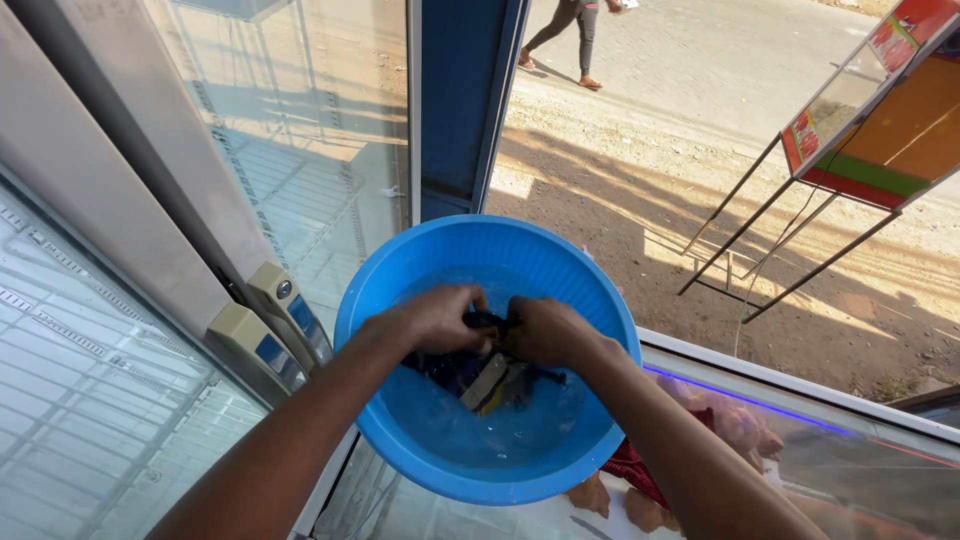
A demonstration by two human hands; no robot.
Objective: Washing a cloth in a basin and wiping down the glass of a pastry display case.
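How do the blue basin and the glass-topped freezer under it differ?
The blue basin is round, opaque plastic; the freezer has a flat, clear glass lid. The basin holds water and a dark cloth gripped by the left hand and right hand; the freezer holds pale and red packed goods. The basin sits on top, the freezer bears it. Both are containers.

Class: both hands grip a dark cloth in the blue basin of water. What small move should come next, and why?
Probably a twist: the left hand and right hand grip the dark cloth bunched between them, partly under the water in the blue basin. Wringing it just above the water seems apt.
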